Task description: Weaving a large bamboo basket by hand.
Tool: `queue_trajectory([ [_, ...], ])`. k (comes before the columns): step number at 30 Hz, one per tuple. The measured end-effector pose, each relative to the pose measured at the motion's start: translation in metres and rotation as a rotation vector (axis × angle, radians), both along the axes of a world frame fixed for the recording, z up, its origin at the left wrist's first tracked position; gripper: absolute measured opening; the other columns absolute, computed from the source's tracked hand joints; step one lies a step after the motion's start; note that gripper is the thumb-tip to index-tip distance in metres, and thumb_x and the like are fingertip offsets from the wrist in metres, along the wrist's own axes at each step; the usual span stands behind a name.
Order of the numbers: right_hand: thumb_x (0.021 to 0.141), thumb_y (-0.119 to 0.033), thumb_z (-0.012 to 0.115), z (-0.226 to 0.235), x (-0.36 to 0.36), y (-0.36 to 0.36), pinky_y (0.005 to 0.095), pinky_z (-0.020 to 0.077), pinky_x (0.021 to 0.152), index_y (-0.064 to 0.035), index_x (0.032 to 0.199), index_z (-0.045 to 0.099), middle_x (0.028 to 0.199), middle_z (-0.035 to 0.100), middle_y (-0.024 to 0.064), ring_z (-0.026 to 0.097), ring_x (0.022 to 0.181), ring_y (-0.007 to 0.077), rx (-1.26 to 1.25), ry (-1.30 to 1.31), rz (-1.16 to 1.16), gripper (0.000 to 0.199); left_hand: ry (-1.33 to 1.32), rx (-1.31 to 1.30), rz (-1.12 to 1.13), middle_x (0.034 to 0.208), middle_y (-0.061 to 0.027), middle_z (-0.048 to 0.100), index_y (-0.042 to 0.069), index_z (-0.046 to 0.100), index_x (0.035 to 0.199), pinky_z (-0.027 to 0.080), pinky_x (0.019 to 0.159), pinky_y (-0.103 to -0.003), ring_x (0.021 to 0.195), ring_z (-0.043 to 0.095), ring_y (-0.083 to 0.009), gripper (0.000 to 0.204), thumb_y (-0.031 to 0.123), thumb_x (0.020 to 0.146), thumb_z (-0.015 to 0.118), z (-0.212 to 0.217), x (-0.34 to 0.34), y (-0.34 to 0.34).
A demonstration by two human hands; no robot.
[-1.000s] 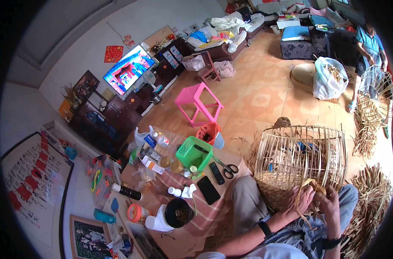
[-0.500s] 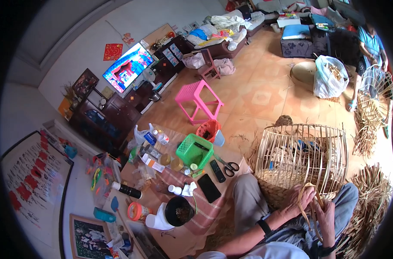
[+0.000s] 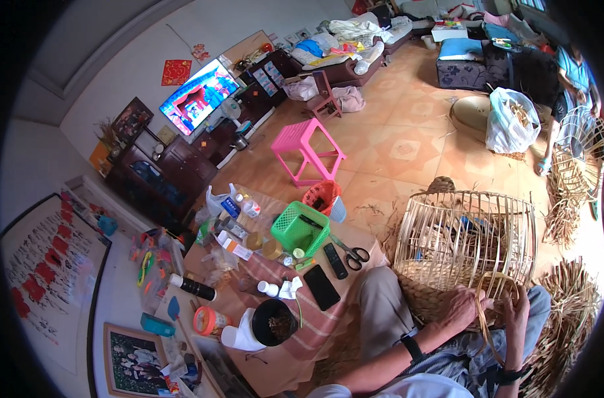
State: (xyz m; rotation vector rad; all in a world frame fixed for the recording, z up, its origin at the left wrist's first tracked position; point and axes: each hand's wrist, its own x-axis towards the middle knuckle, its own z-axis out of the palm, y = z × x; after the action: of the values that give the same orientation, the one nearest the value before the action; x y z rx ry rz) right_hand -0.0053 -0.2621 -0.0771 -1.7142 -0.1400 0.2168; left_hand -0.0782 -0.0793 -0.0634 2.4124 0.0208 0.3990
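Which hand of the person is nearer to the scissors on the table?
The left hand. It rests on the woven base of the bamboo cage, to the right of the scissors. The right hand is farther right, on the loose strip.

one head-worn fisheye view looks steeply down, close over the hands (image 3: 491,308) and woven basket (image 3: 464,242), room bending toward the rim.
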Motion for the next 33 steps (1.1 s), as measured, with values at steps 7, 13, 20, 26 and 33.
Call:
queue_trajectory([
  [7, 0.105, -0.023, 0.060, 0.022, 0.016, 0.000, 0.0253, 0.0434, 0.047, -0.0020, 0.093, 0.063, 0.066, 0.054, -0.0037, 0.048, 0.054, 0.0043, 0.009, 0.069, 0.195, 0.024, -0.108, 0.117, -0.006, 0.062, -0.0130, 0.059, 0.009, 0.057, 0.076, 0.050, 0.068, -0.046, 0.066, 0.065, -0.0348, 0.039, 0.040, 0.097, 0.065, 0.012, -0.007, 0.005],
  [13, 0.107, -0.026, 0.055, 0.042, -0.015, 0.004, 0.0264, 0.0393, 0.035, -0.0044, 0.085, 0.057, 0.057, 0.046, -0.0034, 0.043, 0.039, 0.0089, 0.020, 0.151, 0.247, 0.031, -0.101, 0.090, -0.028, 0.060, -0.0105, 0.058, 0.011, 0.058, 0.070, 0.050, 0.063, -0.044, 0.062, 0.065, -0.0312, 0.042, 0.043, 0.095, 0.069, 0.021, -0.036, 0.026],
  [20, 0.107, -0.026, 0.056, 0.026, -0.008, 0.031, 0.0274, 0.0389, 0.038, -0.0024, 0.091, 0.060, 0.056, 0.044, -0.0031, 0.044, 0.042, 0.0087, 0.123, 0.228, 0.183, 0.028, 0.011, 0.129, 0.017, 0.063, -0.0108, 0.058, 0.010, 0.058, 0.071, 0.049, 0.062, -0.045, 0.064, 0.063, -0.0325, 0.043, 0.044, 0.096, 0.066, 0.006, -0.020, 0.060],
  [26, 0.107, -0.030, 0.055, 0.024, 0.000, 0.032, 0.0254, 0.0339, 0.044, -0.0032, 0.094, 0.064, 0.059, 0.047, -0.0029, 0.044, 0.048, 0.0068, -0.023, 0.152, 0.185, 0.031, -0.012, -0.179, -0.009, 0.074, -0.0108, 0.065, 0.009, 0.064, 0.093, 0.050, 0.069, -0.045, 0.072, 0.066, -0.0337, 0.031, 0.038, 0.102, 0.059, 0.012, -0.018, 0.066],
  [33, 0.107, -0.028, 0.056, 0.010, -0.014, 0.024, 0.0245, 0.0335, 0.050, -0.0038, 0.101, 0.065, 0.065, 0.047, -0.0049, 0.042, 0.054, 0.0047, 0.196, 0.163, 0.139, 0.026, -0.006, -0.108, -0.007, 0.087, -0.0130, 0.067, 0.007, 0.063, 0.097, 0.051, 0.074, -0.045, 0.081, 0.066, -0.0345, 0.024, 0.030, 0.101, 0.061, 0.010, -0.021, 0.061],
])
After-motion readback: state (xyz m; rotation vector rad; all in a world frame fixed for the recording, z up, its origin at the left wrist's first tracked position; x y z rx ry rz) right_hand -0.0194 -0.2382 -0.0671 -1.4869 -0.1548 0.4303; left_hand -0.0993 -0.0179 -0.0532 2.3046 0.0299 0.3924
